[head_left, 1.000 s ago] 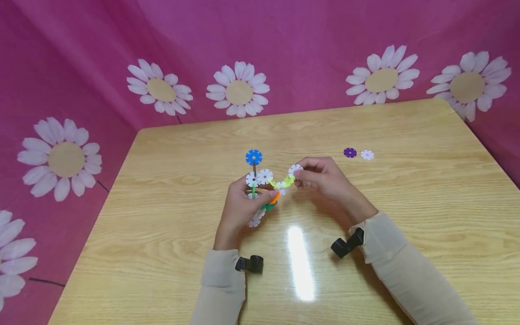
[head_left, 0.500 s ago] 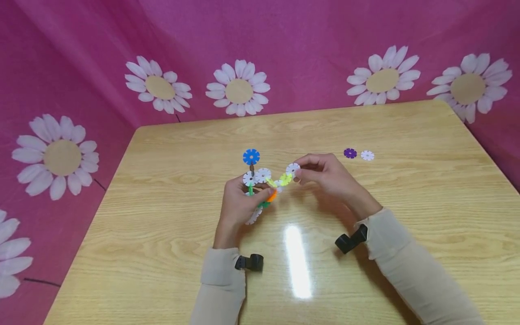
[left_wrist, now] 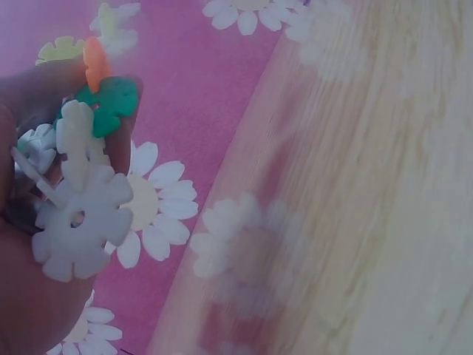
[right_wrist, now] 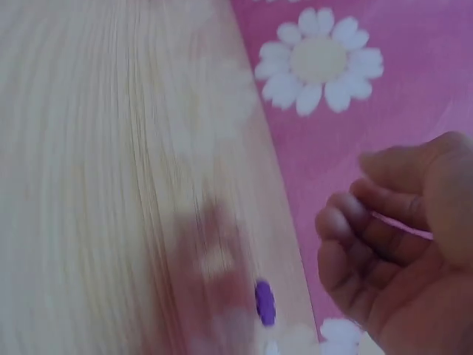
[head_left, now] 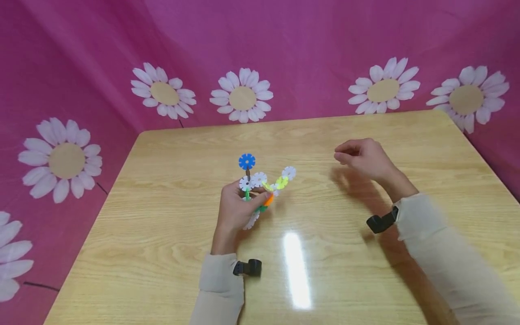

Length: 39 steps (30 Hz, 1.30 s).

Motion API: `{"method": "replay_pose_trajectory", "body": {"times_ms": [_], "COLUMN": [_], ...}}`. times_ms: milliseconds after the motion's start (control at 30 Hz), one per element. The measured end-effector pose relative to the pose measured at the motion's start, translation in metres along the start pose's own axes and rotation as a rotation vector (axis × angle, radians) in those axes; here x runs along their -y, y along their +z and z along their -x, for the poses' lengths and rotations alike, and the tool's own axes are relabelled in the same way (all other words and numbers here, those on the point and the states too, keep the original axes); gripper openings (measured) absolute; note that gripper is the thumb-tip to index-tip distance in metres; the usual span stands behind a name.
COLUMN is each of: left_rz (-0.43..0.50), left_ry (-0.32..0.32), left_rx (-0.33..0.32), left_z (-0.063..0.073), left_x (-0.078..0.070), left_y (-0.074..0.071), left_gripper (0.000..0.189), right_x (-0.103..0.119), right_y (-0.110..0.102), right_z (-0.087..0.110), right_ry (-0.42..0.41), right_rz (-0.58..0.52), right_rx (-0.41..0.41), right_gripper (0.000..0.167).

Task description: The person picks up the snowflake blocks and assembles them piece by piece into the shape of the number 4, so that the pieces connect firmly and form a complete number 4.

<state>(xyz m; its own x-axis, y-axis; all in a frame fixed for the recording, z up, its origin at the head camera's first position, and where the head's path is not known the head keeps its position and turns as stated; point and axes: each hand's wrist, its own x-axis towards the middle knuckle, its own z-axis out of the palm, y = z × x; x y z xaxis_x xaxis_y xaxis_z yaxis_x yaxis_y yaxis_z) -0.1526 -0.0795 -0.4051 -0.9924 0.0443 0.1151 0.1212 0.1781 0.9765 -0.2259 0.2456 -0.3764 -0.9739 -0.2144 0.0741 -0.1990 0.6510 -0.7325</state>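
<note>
My left hand (head_left: 235, 205) grips a chain of notched plastic snowflake discs (head_left: 259, 179), thumb pressed near an orange disc (head_left: 269, 199). A blue disc (head_left: 247, 161) tops the far end, and a yellow-green disc (head_left: 282, 182) leads to a white disc (head_left: 289, 173) at the right tip. The left wrist view shows a green disc (left_wrist: 118, 105) and a large white disc (left_wrist: 81, 225) at the palm. My right hand (head_left: 367, 160), fingers loosely curled around nothing, hovers over the table's right side. A loose purple disc (right_wrist: 265, 302) lies below it, hidden in the head view.
Part of a white disc (right_wrist: 272, 347) shows beside the purple one. The wooden table (head_left: 162, 171) reflects a bright light strip (head_left: 297, 271). A pink curtain (head_left: 304, 58) with printed daisies hangs behind and left of the table.
My right hand has let go of the white disc at the chain's tip and moved right, over the loose discs. The left hand keeps its hold on the chain, shifted slightly left.
</note>
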Motion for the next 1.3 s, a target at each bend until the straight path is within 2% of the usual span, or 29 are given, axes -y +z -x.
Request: {"method": "replay_pose_trajectory", "body": {"times_ms": [133, 433, 667, 833, 967, 1133, 1300], "left_rz": [0.013, 0.006, -0.002, -0.004, 0.004, 0.006, 0.004], "left_ry": [0.01, 0.013, 0.013, 0.01, 0.024, 0.025, 0.03], "left_rx": [0.003, -0.023, -0.029, -0.037, -0.038, -0.038, -0.036], "left_z": [0.001, 0.002, 0.004, 0.004, 0.004, 0.003, 0.003], "left_x": [-0.001, -0.001, 0.0, 0.001, 0.001, 0.002, 0.003], "left_y": [0.0, -0.002, -0.002, -0.002, -0.002, -0.002, -0.002], "left_gripper": [0.018, 0.017, 0.016, 0.017, 0.016, 0.016, 0.015], "right_x": [-0.011, -0.029, -0.035, -0.038, -0.038, -0.037, -0.039], "right_y": [-0.009, -0.016, -0.016, -0.016, -0.017, -0.018, -0.017], "right_z": [-0.006, -0.017, -0.018, -0.02, -0.023, -0.029, -0.035], "right_ry": [0.001, 0.118, 0.235, 0.271, 0.302, 0.291, 0.267], "right_rz": [0.176, 0.287, 0.281, 0.275, 0.255, 0.287, 0.328], "right_rx": [0.006, 0.121, 0.186, 0.22, 0.231, 0.241, 0.25], "right_gripper": [0.031, 0.043, 0.036, 0.029, 0.033, 0.04, 0.032]}}
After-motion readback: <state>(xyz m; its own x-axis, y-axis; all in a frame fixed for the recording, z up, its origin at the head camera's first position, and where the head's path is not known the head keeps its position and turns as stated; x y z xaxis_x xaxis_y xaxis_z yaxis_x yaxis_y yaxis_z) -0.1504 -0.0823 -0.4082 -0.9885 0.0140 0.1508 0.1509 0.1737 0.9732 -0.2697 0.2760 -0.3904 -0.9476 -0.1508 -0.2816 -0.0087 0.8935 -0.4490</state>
